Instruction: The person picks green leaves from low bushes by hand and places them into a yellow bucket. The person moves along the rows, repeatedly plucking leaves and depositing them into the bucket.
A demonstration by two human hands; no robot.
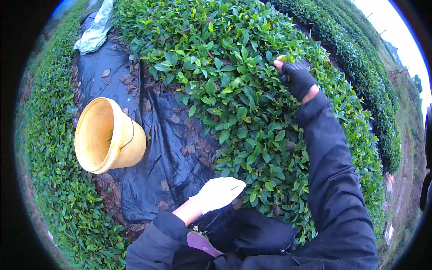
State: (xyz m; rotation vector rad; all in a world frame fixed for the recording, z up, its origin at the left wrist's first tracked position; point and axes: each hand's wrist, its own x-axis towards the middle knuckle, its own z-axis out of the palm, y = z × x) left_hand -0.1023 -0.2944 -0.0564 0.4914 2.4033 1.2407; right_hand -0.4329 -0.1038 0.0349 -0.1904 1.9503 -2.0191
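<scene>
Holds the right hand (pixel 298 78), in a black knitted fingerless glove, out over the top of a dense green hedge with glossy oval leaves (pixel 256 112), with thumb and fingertips closed on a small bright green leafy sprig (pixel 288 58). Has that sprig just above the foliage, toward the hedge's right edge. Holds the left hand (pixel 219 193), in a plain white glove, low beside the hedge's near left edge, by the right edge of a wrinkled black plastic ground sheet (pixel 156 150); cannot tell whether gripping anything in it.

Has a round pale-yellow plastic bucket (pixel 120 132) with a thin wire handle at the sheet's left edge, with its mouth facing left and a bit of green (pixel 110 135) inside; cannot tell whether upright or tilted. Has a crumpled whitish sack (pixel 95 33) at the sheet's far end, and dry brown leaves (pixel 127 79) scattered over the sheet.

Wears a dark long-sleeved jacket (pixel 330 148), dark trousers (pixel 256 229) and a purple shoe (pixel 201 243). Has a low leafy hedge row (pixel 51 148) beyond the sheet's left edge and a darker green hedge row (pixel 360 81) past the hedge's right edge.
</scene>
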